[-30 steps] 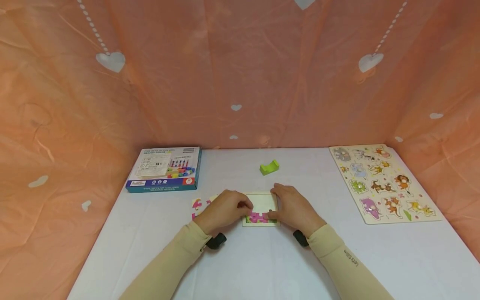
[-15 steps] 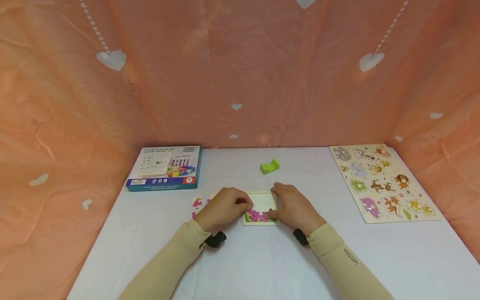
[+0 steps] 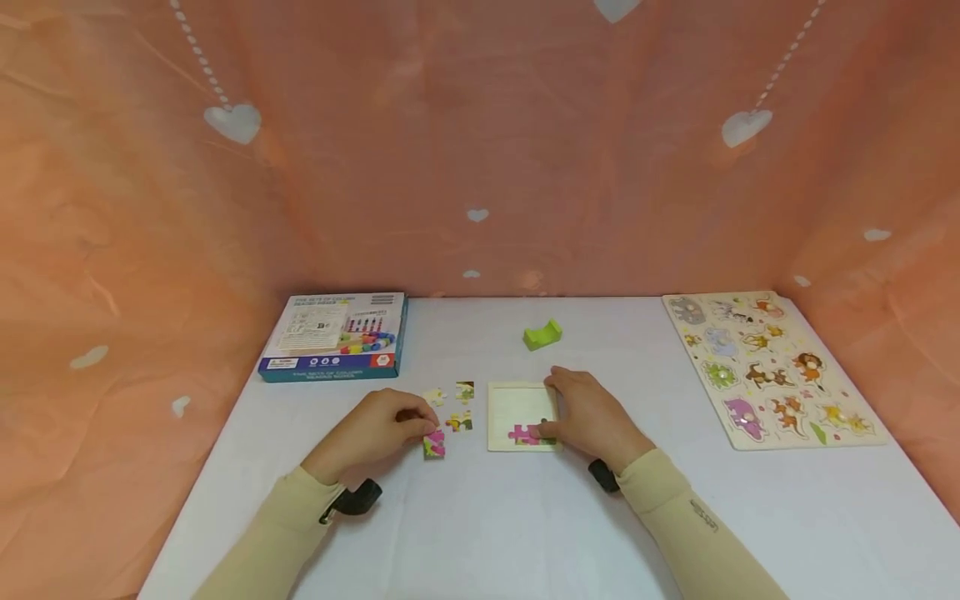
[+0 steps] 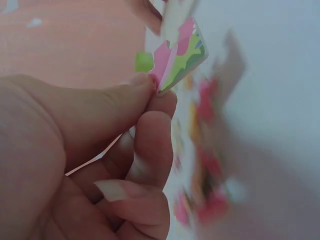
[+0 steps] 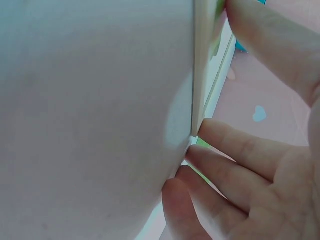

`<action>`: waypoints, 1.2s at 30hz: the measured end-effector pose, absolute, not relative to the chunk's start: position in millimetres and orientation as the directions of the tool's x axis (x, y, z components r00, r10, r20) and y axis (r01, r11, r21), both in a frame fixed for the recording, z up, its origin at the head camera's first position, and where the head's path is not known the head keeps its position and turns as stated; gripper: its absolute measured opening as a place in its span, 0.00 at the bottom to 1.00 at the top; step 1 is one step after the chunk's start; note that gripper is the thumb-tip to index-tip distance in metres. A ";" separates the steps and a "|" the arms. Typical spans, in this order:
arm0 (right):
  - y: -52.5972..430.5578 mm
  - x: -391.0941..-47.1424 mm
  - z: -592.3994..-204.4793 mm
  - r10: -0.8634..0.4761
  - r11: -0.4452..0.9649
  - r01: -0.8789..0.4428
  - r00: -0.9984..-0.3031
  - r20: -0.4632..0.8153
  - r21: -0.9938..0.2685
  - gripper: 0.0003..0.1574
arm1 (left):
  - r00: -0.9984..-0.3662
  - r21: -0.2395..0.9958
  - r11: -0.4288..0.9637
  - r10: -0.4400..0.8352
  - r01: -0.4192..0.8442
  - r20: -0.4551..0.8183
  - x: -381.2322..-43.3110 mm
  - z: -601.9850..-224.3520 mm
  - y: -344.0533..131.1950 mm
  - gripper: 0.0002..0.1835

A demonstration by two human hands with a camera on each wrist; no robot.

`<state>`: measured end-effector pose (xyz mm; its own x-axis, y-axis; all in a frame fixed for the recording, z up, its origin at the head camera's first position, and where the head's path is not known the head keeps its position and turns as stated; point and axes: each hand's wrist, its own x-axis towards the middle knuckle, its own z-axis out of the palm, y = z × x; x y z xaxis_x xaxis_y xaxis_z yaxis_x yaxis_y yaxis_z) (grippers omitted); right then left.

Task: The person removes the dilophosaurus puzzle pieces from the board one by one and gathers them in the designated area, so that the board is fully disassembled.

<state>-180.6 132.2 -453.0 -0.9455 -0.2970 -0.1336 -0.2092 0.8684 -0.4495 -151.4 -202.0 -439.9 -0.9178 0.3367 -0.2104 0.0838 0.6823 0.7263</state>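
Observation:
My left hand (image 3: 375,435) pinches a pink and green jigsaw piece (image 3: 434,445) between thumb and fingertips, left of the shallow wooden puzzle tray (image 3: 517,406). The left wrist view shows the same jigsaw piece (image 4: 170,62) tilted up, clear of the table. At the tray's right side, my right hand (image 3: 592,417) grips it, thumb over the joined pink pieces (image 3: 522,434) at the lower right, forefinger at the far corner. The right wrist view catches the tray's edge (image 5: 200,75) against the fingertips. Loose jigsaw pieces (image 3: 460,421) lie between left hand and tray.
A bead-game box (image 3: 330,337) lies at the back left. Behind the tray stands a small green curved block (image 3: 542,334). An animal peg puzzle board (image 3: 772,371) lies at the right. An orange curtain (image 3: 480,150) hangs behind the white table.
The left hand has moved left from the tray with a pink and green piece, leaving the tray's lower left bare. Loose pieces it covered now show. The right hand stays at the tray.

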 end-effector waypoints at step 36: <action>133.2 -180.2 -455.8 -0.295 0.865 -0.205 -0.946 -0.134 -0.458 0.50 | -0.936 0.706 0.698 0.318 0.123 -0.151 -147.9 -423.4 -174.8 0.04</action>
<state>-180.2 133.2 -455.8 -0.9460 -0.2953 -0.1340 -0.2051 0.8649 -0.4581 -147.9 -174.8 -423.4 -0.9361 0.3176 -0.1510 0.1229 0.6979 0.7056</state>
